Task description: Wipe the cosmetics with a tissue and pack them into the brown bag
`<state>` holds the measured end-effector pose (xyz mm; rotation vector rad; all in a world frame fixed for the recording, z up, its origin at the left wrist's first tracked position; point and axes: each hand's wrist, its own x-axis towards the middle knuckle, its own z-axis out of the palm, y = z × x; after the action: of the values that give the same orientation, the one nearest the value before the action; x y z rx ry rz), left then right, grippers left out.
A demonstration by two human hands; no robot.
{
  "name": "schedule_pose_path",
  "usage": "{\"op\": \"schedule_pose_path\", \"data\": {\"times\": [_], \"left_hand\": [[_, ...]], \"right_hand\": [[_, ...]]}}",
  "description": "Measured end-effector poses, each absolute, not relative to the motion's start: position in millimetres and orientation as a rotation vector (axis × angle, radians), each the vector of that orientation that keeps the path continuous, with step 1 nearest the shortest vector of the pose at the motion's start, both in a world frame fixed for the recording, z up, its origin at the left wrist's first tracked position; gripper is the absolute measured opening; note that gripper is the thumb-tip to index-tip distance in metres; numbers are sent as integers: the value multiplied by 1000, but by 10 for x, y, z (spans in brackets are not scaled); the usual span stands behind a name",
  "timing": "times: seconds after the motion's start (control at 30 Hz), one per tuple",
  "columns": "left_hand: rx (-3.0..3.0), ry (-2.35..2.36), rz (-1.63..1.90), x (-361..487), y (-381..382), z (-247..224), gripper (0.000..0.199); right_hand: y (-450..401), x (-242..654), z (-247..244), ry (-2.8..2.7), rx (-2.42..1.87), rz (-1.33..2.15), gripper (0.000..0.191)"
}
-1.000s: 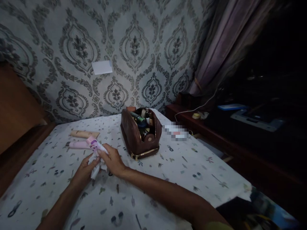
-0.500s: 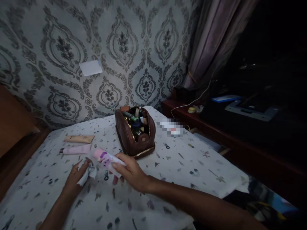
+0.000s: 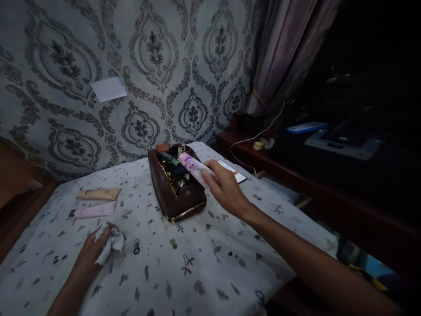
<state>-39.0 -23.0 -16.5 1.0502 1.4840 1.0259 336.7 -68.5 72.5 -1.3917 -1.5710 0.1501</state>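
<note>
My right hand point(image 3: 226, 186) is closed on a pink and white tube point(image 3: 194, 167) with purple drawings, held over the right side of a brown bag point(image 3: 176, 199). The bag is unzipped, and a green tube point(image 3: 169, 160) and several small items show inside. My left hand point(image 3: 90, 250) grips a crumpled white tissue point(image 3: 111, 245) low over the cloth at the left. Beyond it lie a beige tube point(image 3: 98, 193) and a pale pink tube point(image 3: 94, 210), side by side.
A phone point(image 3: 239, 175) lies right of the bag, partly behind my right hand. A patterned cloth point(image 3: 158, 272) covers the surface. At the right stands a dark red cabinet point(image 3: 226, 141) with a white cable point(image 3: 266, 131) and a blue-edged object point(image 3: 307, 127).
My right hand has carried the pink and white tube up and right, from in front of the bag to over it. The view has shifted a little. My left hand still holds the tissue.
</note>
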Motion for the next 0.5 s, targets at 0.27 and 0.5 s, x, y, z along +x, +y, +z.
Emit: {"op": "schedule_pose_path", "data": {"times": [0.27,0.5], "left_hand": [[1116,1573,964,-429,-218,-178,45],[1135,1555,968,-423,-225,-173,54]], "right_hand": [[-424,3133,758,-1865,-1706,-219,18],[-214,3024,738,-1983,-1751,-431,14]]}}
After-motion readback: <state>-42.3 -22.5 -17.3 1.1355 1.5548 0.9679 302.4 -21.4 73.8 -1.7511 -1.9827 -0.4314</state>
